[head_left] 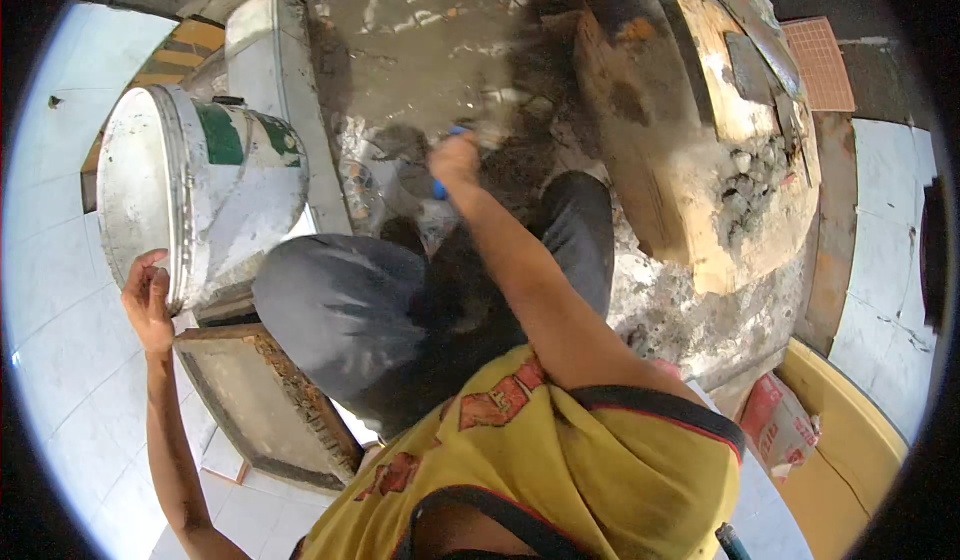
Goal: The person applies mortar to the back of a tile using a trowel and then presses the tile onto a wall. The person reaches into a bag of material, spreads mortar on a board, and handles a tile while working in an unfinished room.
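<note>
My left hand [148,300] has its fingers curled at the lower rim of a white plastic bucket [235,215]. The bucket appears tipped, its mouth facing left, with green patches and grey smears on its side. In front of my knees, my right hand [455,163] is closed round the blue handle [440,191] of a tool. Blue shows on both sides of the fist; the tool's working end cannot be made out. Below the fist lies wet, grey-brown mortar [410,70], spread over the rough ground.
Cement-smeared boards [640,110] with grey rubble stand on the right. A grey-faced wooden frame [265,400] leans by my left knee. Pale tiles [60,290] line the left side. A red and white bag [775,425] lies by a yellow container [840,460] at lower right.
</note>
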`<state>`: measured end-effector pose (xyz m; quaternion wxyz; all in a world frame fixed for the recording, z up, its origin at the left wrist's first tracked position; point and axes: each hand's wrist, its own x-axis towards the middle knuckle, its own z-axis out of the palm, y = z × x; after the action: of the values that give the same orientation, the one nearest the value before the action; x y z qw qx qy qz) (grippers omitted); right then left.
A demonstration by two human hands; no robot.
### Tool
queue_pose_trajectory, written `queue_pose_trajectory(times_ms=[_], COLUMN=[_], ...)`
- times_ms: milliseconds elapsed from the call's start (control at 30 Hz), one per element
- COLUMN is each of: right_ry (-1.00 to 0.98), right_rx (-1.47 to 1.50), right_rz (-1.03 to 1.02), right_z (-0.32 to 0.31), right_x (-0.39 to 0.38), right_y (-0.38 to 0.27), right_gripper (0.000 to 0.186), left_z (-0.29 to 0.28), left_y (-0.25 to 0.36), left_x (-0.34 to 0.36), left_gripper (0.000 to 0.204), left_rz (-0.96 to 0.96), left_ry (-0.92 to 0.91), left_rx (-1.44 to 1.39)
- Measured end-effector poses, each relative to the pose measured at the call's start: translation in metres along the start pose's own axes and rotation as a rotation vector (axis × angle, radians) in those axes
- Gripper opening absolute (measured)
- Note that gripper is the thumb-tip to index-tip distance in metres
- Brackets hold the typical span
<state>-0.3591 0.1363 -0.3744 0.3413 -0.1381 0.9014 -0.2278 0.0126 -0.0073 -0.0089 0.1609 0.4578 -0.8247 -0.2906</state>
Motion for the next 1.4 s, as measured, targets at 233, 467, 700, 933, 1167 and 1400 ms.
queue_pose_trajectory(times_ms=[233, 467, 700, 933, 1167, 1400], right_ry=[0.383, 0.370, 0.343, 0.279, -0.005, -0.772], right_rx=[0.254, -0.227, 0.502, 0.018, 0.302, 0.882], right_rz=[0.086, -0.526, -0.158, 0.067, -0.217, -0.226], right_z=[0.029, 0.138, 0.111, 0.007, 0.068, 0.087], right_x=[-0.023, 0.003, 0.035, 0.074, -0.002, -0.089], right_y=[0.028, 0.094, 0.008, 0.006, -0.084, -0.084], right_gripper=[0.048, 0.039, 0.047, 0.058, 0.049, 0.051], left_z=[-0.002, -0.001, 0.001, 0.003, 0.006, 0.004], left_y=[-0.007, -0.004, 0.004, 0.014, 0.020, 0.024], left_x=[-0.001, -0.002, -0.002, -0.003, -0.001, -0.001], left_gripper=[0.037, 0.032, 0.026, 0.029, 0.027, 0.026], left_rz=[0.011, 0.018, 0.007, -0.034, -0.078, -0.114], left_ry=[-0.051, -0.030, -0.028, 0.024, 0.036, 0.022], left_rx=[-0.012, -0.020, -0.030, -0.028, -0.046, -0.015])
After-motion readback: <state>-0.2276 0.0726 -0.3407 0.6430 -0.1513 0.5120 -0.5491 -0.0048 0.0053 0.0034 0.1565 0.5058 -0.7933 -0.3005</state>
